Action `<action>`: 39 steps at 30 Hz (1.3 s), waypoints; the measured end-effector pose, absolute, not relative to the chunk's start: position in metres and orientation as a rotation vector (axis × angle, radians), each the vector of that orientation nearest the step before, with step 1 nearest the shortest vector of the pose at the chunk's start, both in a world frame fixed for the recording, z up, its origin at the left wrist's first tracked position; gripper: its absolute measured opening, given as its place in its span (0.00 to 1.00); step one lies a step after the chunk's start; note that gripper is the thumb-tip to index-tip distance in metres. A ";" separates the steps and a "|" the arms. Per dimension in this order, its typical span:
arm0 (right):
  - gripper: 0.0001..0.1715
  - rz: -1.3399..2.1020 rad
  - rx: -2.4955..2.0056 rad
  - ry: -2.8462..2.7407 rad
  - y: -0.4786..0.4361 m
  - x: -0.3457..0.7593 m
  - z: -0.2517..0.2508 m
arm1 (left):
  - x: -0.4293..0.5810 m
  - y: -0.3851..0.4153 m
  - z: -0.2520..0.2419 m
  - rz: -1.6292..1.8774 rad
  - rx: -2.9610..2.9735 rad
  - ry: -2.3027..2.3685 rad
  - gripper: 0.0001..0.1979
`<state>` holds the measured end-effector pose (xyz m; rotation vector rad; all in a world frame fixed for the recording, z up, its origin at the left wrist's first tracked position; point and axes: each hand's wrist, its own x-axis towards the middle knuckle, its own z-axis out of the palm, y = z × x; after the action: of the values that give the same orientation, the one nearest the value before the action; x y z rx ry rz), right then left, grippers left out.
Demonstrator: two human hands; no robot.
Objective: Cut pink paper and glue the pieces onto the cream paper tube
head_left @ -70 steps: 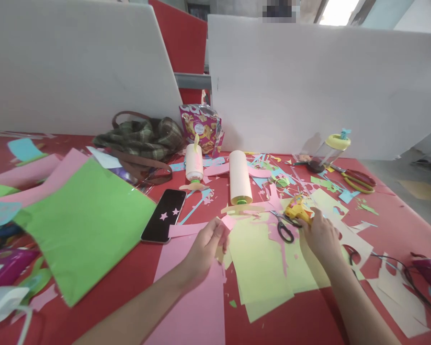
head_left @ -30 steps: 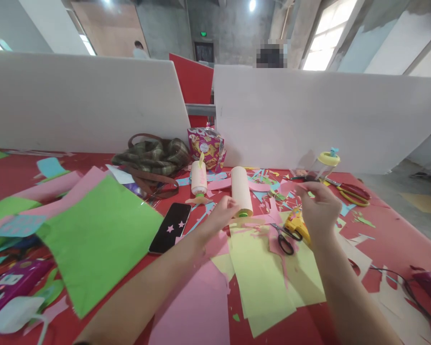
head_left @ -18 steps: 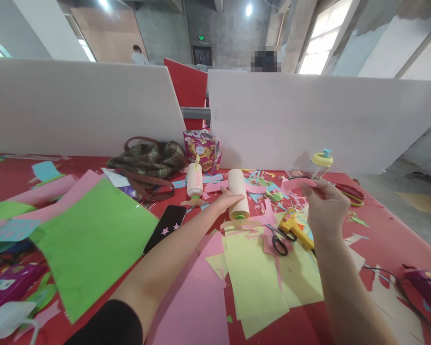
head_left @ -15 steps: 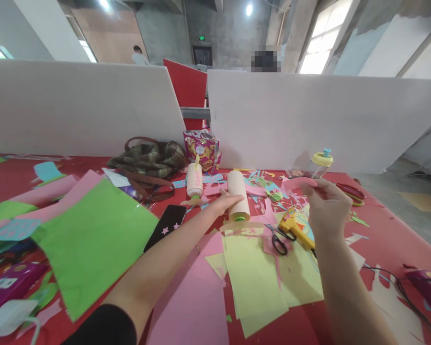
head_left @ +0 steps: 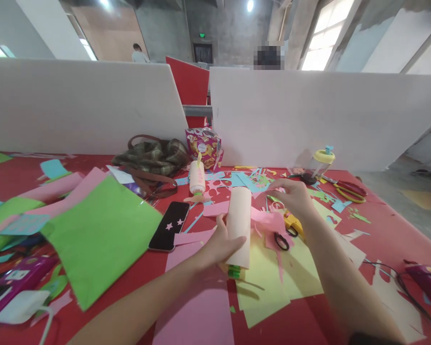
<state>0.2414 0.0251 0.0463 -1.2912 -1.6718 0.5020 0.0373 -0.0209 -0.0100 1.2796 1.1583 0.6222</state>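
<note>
My left hand (head_left: 224,244) is wrapped round a cream paper-covered cylinder (head_left: 240,215), thumb across its front. The cylinder tilts slightly, and a green cap-like end (head_left: 234,272) shows at its bottom. Pink paper pieces stick out on both sides of it; whether they are attached, I cannot tell. To its right, my right hand (head_left: 295,195) pinches with thumb and forefinger at what looks like a blurred pink paper strip (head_left: 261,197). Black-handled scissors (head_left: 282,241) lie below that hand, partly under pink paper. A yellow glue gun (head_left: 293,225) is half hidden by my right forearm.
A similar smaller cylinder (head_left: 197,176) stands behind, near a snack bag (head_left: 204,146) and a plaid bag (head_left: 158,155). A phone (head_left: 170,225) with pink stars lies left. Green sheet (head_left: 100,239), yellow sheets (head_left: 262,302), a jar (head_left: 318,167) and red-yellow pliers (head_left: 348,190) surround the work.
My left hand has brought the cylinder nearer to me, its green end lower in view. My right hand has moved left, close to the cylinder's upper right side, with the pink strip.
</note>
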 end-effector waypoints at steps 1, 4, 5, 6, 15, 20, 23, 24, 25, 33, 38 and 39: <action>0.05 0.566 -1.253 -1.756 0.034 0.241 0.047 | 0.035 -0.023 -0.009 0.599 1.299 1.192 0.42; 0.05 0.725 -1.186 -1.937 0.061 0.239 0.050 | 0.028 -0.029 -0.009 0.550 1.323 1.248 0.40; 0.04 0.753 -1.176 -1.967 0.069 0.238 0.052 | 0.026 -0.031 -0.009 0.540 1.322 1.248 0.39; 0.03 0.786 -1.164 -1.999 0.076 0.236 0.053 | 0.023 -0.034 -0.010 0.529 1.322 1.247 0.38; 0.02 1.162 -0.961 -2.284 0.107 0.215 0.045 | 0.008 -0.055 -0.020 0.394 1.552 1.306 0.36; 0.03 1.212 -0.916 -2.345 0.108 0.208 0.037 | 0.005 -0.057 -0.021 0.460 1.692 1.356 0.33; 0.02 1.218 -0.908 -2.362 0.106 0.205 0.035 | 0.004 -0.058 -0.022 0.505 1.745 1.372 0.31; 0.02 1.219 -0.905 -2.366 0.106 0.205 0.035 | 0.004 -0.058 -0.023 0.517 1.765 1.381 0.30; 0.02 1.219 -0.901 -2.369 0.105 0.204 0.034 | 0.004 -0.059 -0.023 0.532 1.793 1.386 0.29; 0.04 1.202 -0.878 -2.410 0.106 0.195 0.033 | 0.010 -0.064 -0.029 0.599 2.091 1.403 0.29; 0.04 1.191 -0.869 -2.429 0.108 0.195 0.032 | 0.012 -0.064 -0.026 0.565 2.132 1.374 0.28; 0.04 1.189 -0.867 -2.434 0.109 0.195 0.031 | 0.012 -0.063 -0.026 0.562 2.132 1.375 0.28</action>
<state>0.1948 0.1089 0.0314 -0.8674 -2.4336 1.1894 0.0120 -0.0634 -0.0257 2.1325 1.3746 0.5624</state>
